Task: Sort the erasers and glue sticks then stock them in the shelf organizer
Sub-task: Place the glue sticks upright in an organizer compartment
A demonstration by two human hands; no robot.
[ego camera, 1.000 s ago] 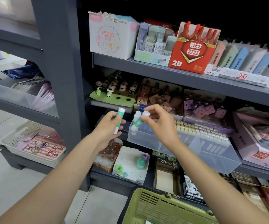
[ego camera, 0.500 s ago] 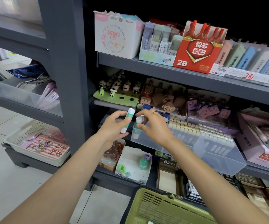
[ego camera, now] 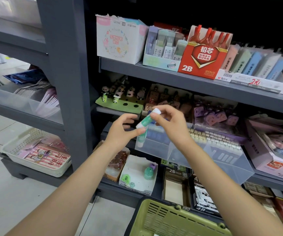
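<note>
Two hands meet in front of the middle shelf: the right hand [ego camera: 172, 126] pinches a green-and-white glue stick [ego camera: 147, 118], tilted with its white cap up to the right, while the left hand [ego camera: 120, 133] touches its lower end with thumb and fingertips. Another glue stick [ego camera: 141, 139] stands upright in the left compartment of the clear shelf organizer [ego camera: 195, 155], just below. Nearest, at the bottom edge, sits a green basket [ego camera: 171, 220].
</note>
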